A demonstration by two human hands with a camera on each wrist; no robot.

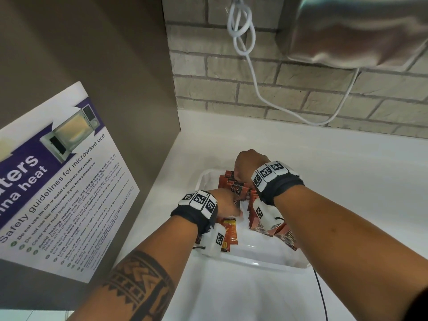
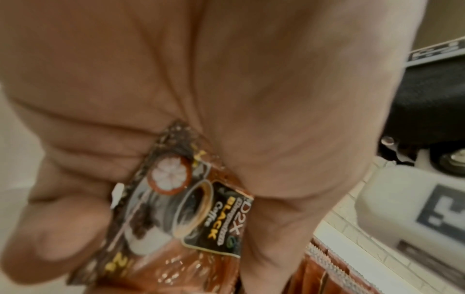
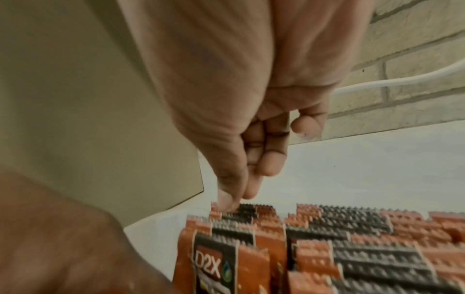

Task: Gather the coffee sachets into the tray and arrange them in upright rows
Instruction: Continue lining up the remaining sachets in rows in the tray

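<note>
A clear plastic tray [image 1: 254,263] sits on the white counter. Orange and black coffee sachets stand in two upright rows [image 1: 235,186] in its far half, seen close in the right wrist view [image 3: 365,238]. My left hand [image 1: 228,203] is at the near end of the left row and grips one sachet [image 2: 196,208] between thumb and fingers. My right hand [image 1: 242,169] hangs over the far end of the rows, thumb tip [image 3: 226,202] touching the sachet tops, nothing held. One sachet [image 1: 229,232] lies flat in the tray beneath my left wrist. More sachets lean at the right [image 1: 287,237].
A brown panel with a microwave safety poster [image 1: 60,181] stands close on the left. Behind the tray runs a brick wall [image 1: 301,89] with a hanging white cable [image 1: 254,84]. A silver appliance [image 1: 361,31] overhangs at top right. A thin black cable [image 1: 322,295] crosses the counter at the right.
</note>
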